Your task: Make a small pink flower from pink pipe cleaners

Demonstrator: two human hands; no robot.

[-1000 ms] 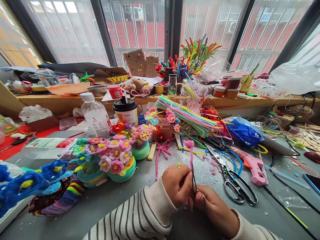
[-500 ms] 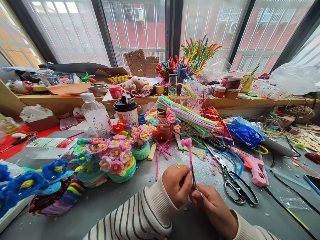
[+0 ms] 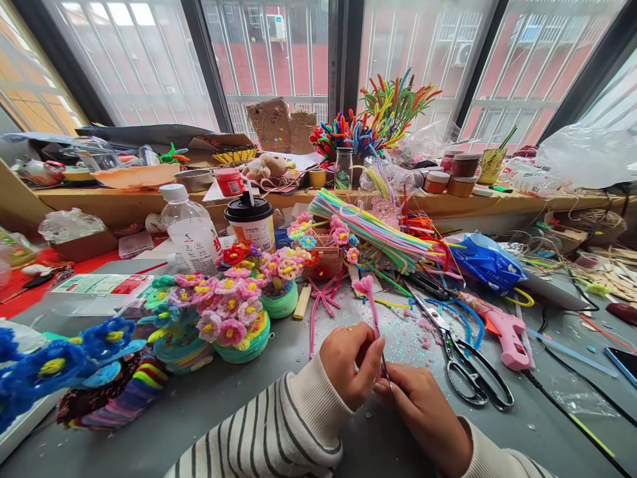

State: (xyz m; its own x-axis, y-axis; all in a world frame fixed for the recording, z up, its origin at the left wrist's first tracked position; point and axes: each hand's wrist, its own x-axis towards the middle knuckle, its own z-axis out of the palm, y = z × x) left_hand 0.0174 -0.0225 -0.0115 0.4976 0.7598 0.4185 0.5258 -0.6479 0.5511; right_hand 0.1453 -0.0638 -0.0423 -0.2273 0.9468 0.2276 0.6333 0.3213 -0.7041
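Note:
At the front of the table, my left hand [image 3: 351, 365] is closed with thumb and fingers pinching a pink pipe cleaner [image 3: 371, 302]. Its top is curled into a small fluffy pink head, and the stem stands nearly upright. My right hand [image 3: 425, 405], low and to the right, is closed on a slim dark metal tool [image 3: 384, 372]. That tool points up along the stem, close against my left fingers; its handle is hidden in my palm, so I cannot tell its exact kind. Pink fluff and glitter [image 3: 405, 332] lie scattered behind my hands.
Large scissors [image 3: 465, 362] and a pink glue gun [image 3: 507, 335] with its cord lie to the right. Pipe-cleaner flower pots [image 3: 241, 318] stand to the left, near a bottle [image 3: 189, 229] and lidded cup [image 3: 250, 226]. Behind is a pipe-cleaner bundle [image 3: 378, 232].
The pink pipe cleaner has shifted slightly left and tilted more to the left. My left thumb has moved up a little, and the metal tool shows less above my right hand.

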